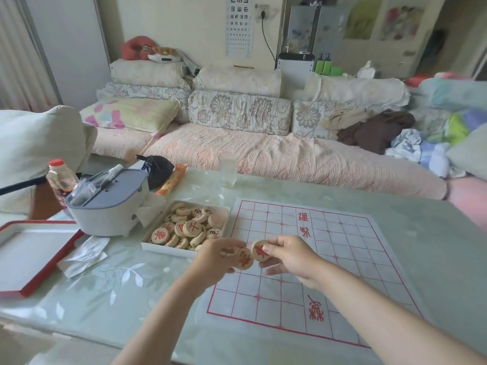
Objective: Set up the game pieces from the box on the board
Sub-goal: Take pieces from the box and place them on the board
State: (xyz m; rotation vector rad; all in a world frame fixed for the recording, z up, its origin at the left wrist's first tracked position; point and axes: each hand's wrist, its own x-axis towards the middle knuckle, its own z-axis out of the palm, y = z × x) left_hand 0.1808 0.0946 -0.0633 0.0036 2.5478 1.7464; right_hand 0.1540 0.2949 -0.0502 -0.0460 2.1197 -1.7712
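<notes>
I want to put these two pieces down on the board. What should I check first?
1. Left hand holds the first piece, red-marked: ok.
2. Right hand holds the second piece, red-marked: ok.
3. Board lies flat, no pieces on it: ok.
4. Box open, more pieces inside: ok.
5. Both held pieces bear the same character: cannot tell, blurred.

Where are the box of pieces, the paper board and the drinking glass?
box of pieces (163, 249), head view, its white front wall.
paper board (355, 259), head view, bare grid on its right half.
drinking glass (228, 169), head view, middle of its side.
</notes>
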